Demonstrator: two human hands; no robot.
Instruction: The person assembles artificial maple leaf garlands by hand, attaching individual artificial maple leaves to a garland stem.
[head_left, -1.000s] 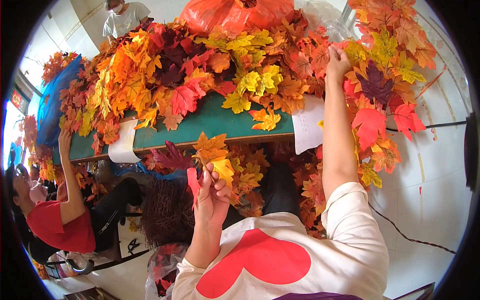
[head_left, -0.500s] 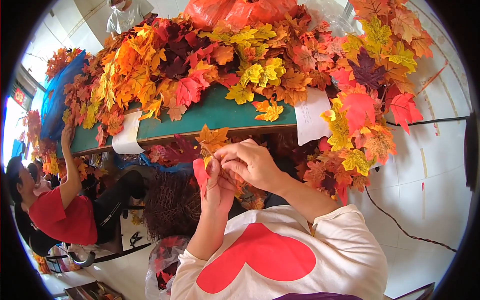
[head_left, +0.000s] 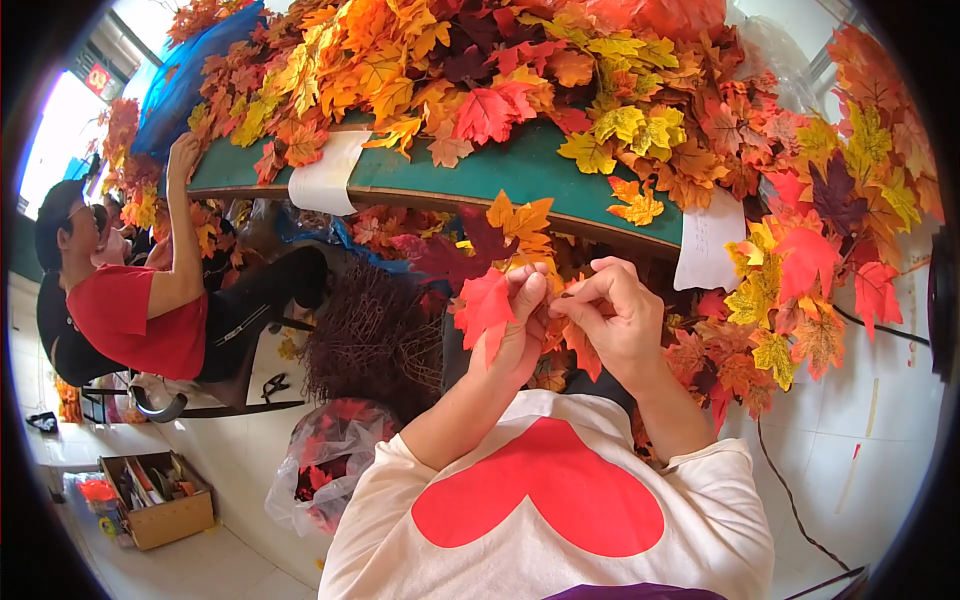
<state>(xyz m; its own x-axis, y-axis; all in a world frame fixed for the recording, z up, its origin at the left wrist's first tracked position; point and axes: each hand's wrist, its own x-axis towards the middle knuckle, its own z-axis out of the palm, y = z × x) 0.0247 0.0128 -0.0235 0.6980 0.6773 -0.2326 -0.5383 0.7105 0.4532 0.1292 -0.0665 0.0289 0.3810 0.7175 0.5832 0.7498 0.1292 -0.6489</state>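
Note:
My left hand (head_left: 512,328) is closed around the stem of an artificial maple leaf sprig, its thumb and fingers pinched near the top. From that sprig spread a red leaf (head_left: 484,306), a dark purple leaf (head_left: 458,256) and an orange leaf (head_left: 522,222). Close beside it, my right hand (head_left: 622,322) has thumb and forefinger pinched together. A red-orange artificial maple leaf (head_left: 580,348) hangs just below those fingertips, seemingly by its stem; the stem itself is too small to make out. Both hands are in front of the table's near edge.
Heaps of artificial leaves (head_left: 390,60) cover the green table (head_left: 440,182), with white paper sheets (head_left: 328,172) over its edge. At left sits a person in red (head_left: 140,315). Brown stems (head_left: 365,335), a clear bag (head_left: 335,460) and a cardboard box (head_left: 165,500) are lower left.
The view has shifted, so the scene sits farther right. My right hand has drawn slightly away from my left, and a red-orange leaf now shows beneath it. The sprig's red leaf faces me more fully.

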